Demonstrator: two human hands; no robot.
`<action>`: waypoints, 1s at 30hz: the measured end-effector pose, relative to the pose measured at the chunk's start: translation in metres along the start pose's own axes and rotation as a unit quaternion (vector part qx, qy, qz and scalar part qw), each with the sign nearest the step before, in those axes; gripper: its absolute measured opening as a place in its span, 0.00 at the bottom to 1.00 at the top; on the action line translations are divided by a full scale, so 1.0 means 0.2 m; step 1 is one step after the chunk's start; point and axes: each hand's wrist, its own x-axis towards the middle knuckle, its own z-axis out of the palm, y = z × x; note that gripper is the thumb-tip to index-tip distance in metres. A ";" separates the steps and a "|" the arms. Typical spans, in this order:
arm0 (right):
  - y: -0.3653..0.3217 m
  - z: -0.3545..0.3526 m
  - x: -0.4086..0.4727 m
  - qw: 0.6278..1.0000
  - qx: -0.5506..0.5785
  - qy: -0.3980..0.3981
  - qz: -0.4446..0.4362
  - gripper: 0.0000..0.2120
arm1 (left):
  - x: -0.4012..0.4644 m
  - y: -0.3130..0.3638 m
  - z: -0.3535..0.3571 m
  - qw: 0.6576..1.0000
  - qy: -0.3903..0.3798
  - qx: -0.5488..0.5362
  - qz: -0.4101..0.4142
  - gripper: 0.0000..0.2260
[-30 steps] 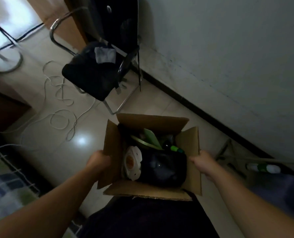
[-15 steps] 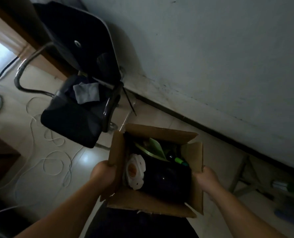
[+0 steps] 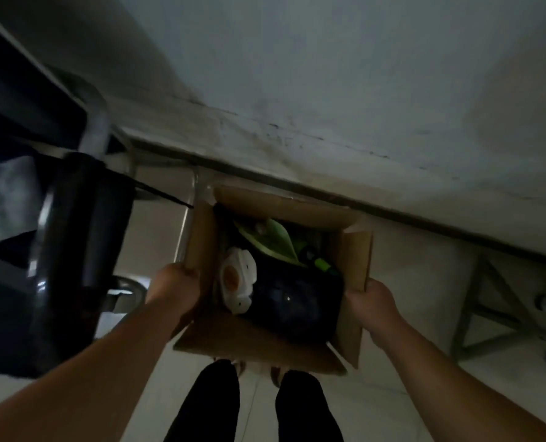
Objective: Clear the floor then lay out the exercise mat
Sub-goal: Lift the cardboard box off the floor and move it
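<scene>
The left hand (image 3: 175, 282) and right hand (image 3: 370, 300) are gripping opposite side flaps of the open cardboard box (image 3: 259, 341), holding it level just beside the wall (image 3: 329, 90), probably to park it off the floor space. No mat is showing.

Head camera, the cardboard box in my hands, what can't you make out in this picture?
- Cardboard box: its underside is hidden, so whether it rests on the floor cannot be told.
- Box contents: a large dark item covers what lies below; dim light obscures what it is.
- Left hand and right hand: fingertips hidden behind the side flaps.
- Chair: cut off by the left edge, blurred.
</scene>
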 end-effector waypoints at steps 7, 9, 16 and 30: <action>-0.10 0.23 0.52 1.000 0.006 0.018 -0.016 0.06 | 0.57 0.19 0.09 0.997 0.047 0.012 0.065 0.13; -0.13 0.27 0.61 1.000 0.008 0.025 -0.016 0.07 | 0.66 0.23 0.11 0.996 0.061 0.017 0.062 0.14; -0.21 0.33 0.82 0.999 -0.004 0.044 -0.025 0.07 | 0.87 0.33 0.19 0.996 0.072 0.020 0.046 0.15; -0.22 0.38 0.81 0.998 -0.024 0.023 -0.051 0.05 | 0.86 0.33 0.19 0.997 0.024 0.029 0.072 0.13</action>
